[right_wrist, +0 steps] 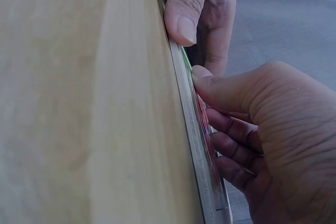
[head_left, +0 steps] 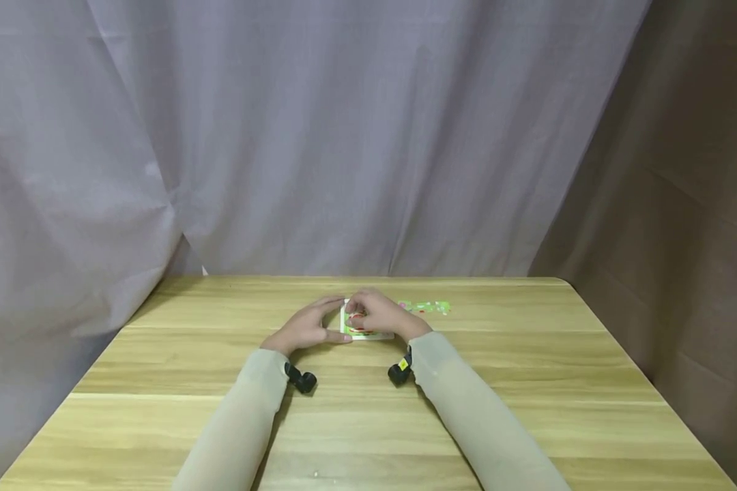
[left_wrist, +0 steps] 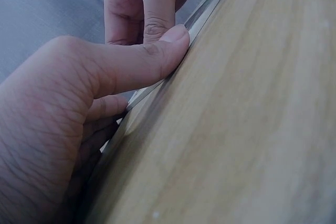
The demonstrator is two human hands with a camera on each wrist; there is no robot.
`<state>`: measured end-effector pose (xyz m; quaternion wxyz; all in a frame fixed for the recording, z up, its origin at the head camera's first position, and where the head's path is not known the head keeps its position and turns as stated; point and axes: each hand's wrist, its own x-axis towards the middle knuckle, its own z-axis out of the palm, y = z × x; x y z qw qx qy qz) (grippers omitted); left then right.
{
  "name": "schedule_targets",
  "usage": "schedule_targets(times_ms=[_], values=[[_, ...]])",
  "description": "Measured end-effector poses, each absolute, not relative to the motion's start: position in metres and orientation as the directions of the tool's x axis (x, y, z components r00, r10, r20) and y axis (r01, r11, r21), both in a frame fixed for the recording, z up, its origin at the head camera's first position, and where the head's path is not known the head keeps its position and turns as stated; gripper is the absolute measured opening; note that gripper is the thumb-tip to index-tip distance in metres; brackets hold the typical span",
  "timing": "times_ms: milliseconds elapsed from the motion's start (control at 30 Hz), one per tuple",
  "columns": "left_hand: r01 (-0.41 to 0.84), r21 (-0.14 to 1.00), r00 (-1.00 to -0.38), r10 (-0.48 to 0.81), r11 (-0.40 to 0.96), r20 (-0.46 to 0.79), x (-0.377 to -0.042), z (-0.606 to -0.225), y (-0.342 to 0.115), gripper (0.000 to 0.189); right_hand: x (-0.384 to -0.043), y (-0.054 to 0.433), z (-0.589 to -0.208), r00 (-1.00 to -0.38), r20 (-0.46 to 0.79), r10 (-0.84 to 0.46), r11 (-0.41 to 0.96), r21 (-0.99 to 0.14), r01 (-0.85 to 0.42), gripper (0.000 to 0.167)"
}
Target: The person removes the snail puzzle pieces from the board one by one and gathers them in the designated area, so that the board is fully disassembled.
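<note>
My left hand (head_left: 307, 327) spans the left end of a small flat board (head_left: 368, 337) with a white border and a green and red picture. In the left wrist view, the left thumb (left_wrist: 165, 51) rests along the board's near edge, while the other fingers reach toward its far side. My right hand (head_left: 374, 314) is over the board with bent fingers. The right wrist view shows the right thumb (right_wrist: 212, 82) and fingertips down at the picture (right_wrist: 203, 127). I cannot tell whether they pinch a loose piece. Both hands hide much of the picture.
Small green pieces (head_left: 432, 307) with white and red spots lie just right of the board, partly behind the right wrist. The board lies toward the back of a wooden table (head_left: 356, 423). Grey curtains (head_left: 344, 136) hang behind it and a brown one (head_left: 682, 204) hangs at the right.
</note>
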<state>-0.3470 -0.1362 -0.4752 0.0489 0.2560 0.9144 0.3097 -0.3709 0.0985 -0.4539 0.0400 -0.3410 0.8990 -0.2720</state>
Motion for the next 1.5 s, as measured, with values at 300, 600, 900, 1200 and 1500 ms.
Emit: schedule_targets(times_ms=[300, 600, 900, 1200, 1500], values=[[0.436, 0.586, -0.866, 0.494, 0.683, 0.07, -0.3462, -0.4753, -0.1345, 0.1, -0.3698, 0.0979, -0.4568, -0.769, 0.13, -0.626, 0.637, -0.484, -0.6, 0.027], [0.431, 0.59, -0.867, 0.494, 0.683, 0.061, -0.3459, -0.4717, -0.1351, 0.1, -0.3669, 0.0964, -0.4548, -0.781, 0.137, -0.609, 0.648, -0.482, -0.59, 0.027], [0.439, 0.586, -0.862, 0.503, 0.681, 0.061, -0.3444, -0.4718, -0.1348, 0.099, -0.3667, 0.0978, -0.454, -0.759, 0.153, -0.632, 0.62, -0.488, -0.614, 0.025], [0.43, 0.601, -0.866, 0.496, 0.673, 0.065, -0.3442, -0.474, -0.1343, 0.1, -0.37, 0.1008, -0.4553, -0.731, 0.19, -0.656, 0.616, -0.425, -0.663, 0.027], [0.431, 0.601, -0.864, 0.499, 0.673, 0.062, -0.3445, -0.4722, -0.1342, 0.1, -0.3728, 0.1031, -0.4553, -0.694, 0.215, -0.687, 0.575, -0.423, -0.7, 0.026]])
